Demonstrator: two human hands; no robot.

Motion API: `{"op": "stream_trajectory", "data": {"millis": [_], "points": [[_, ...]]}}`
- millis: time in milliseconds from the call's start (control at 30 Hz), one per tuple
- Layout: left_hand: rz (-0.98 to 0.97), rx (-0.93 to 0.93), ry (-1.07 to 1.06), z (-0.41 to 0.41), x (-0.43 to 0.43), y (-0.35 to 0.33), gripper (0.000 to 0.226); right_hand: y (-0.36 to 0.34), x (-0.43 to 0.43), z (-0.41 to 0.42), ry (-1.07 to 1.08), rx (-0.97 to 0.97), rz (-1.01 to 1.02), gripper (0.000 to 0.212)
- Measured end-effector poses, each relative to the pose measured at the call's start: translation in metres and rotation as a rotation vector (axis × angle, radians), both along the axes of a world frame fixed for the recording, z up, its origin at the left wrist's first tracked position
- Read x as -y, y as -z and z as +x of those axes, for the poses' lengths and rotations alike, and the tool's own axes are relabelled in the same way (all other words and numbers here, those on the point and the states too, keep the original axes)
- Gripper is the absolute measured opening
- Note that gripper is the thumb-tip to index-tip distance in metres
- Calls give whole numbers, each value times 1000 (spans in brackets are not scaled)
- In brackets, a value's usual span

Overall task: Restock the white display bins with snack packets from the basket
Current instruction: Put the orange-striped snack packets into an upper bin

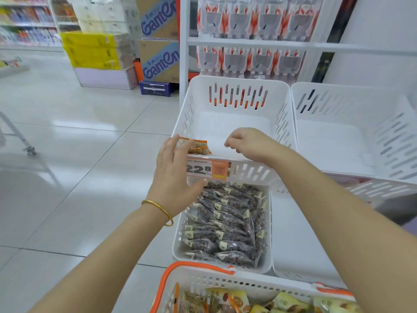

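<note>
A: Nearest us is the white slotted plastic basket with orange handles [196, 280], with yellow and orange snack packets [237, 301] heaped inside.

B: And beyond it?

A: A lower white bin [269, 224] packed with dark clear-wrapped packets, then the upper white display bin [234, 96], almost bare. One small clear packet with an orange top strip [195, 147] sits at its front left corner, just behind the orange price label [206, 169].

B: What are the hands doing?

A: The left hand [173, 172] has its fingers spread loose against that packet, not gripping. The right hand [248, 143] hovers over the bin floor, fingertips curled together on nothing I can make out.

B: How would these packets handle?

A: Light, soft and crinkly, likely slippery film. I'd pinch each by its sealed edge, or scoop several from underneath.
</note>
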State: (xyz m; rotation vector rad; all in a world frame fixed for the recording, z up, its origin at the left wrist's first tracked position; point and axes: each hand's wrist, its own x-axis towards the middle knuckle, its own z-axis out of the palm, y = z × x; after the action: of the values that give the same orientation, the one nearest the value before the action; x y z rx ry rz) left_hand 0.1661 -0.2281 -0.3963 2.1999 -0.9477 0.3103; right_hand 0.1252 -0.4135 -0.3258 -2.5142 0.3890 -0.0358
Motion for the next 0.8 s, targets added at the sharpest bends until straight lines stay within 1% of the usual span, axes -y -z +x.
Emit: {"op": "stream_trajectory", "data": {"millis": [67,100,167,200,233,267,333,400,433,500,567,667,733,800], "points": [[-16,70,35,-16,-11,-9,70,-9,-7,-27,46,176,1,27],[-2,87,41,-27,-17,-12,67,-10,-14,-46,68,272,37,25],[88,91,45,-51,-30,-13,63,-4,-34,-93,93,406,188,18],[152,83,62,-64,-36,-11,63,7,-47,-117,80,421,246,16],[224,55,88,-79,-43,-8,61,25,-58,-141,58,387,278,15],[297,8,121,-94,-48,-6,58,46,-68,-164,35,301,286,15],[440,-76,200,-124,-57,0,57,96,-80,-202,25,62,261,16],[621,-96,276,-150,-63,10,58,145,-84,-228,92,-148,280,18],[730,-113,302,-162,-65,17,58,167,-85,-237,127,-201,295,18],[944,-150,332,-181,-66,33,60,204,-89,-246,166,-231,262,20],[1098,-192,353,-195,-67,46,60,232,-98,-246,184,-245,202,28],[1196,-269,348,-199,-72,52,60,263,-113,-235,214,-231,123,34],[1234,-242,330,-195,-75,52,60,277,-117,-225,291,-217,71,34],[1254,-219,317,-191,-75,51,59,285,-119,-218,379,-219,44,29]]}}
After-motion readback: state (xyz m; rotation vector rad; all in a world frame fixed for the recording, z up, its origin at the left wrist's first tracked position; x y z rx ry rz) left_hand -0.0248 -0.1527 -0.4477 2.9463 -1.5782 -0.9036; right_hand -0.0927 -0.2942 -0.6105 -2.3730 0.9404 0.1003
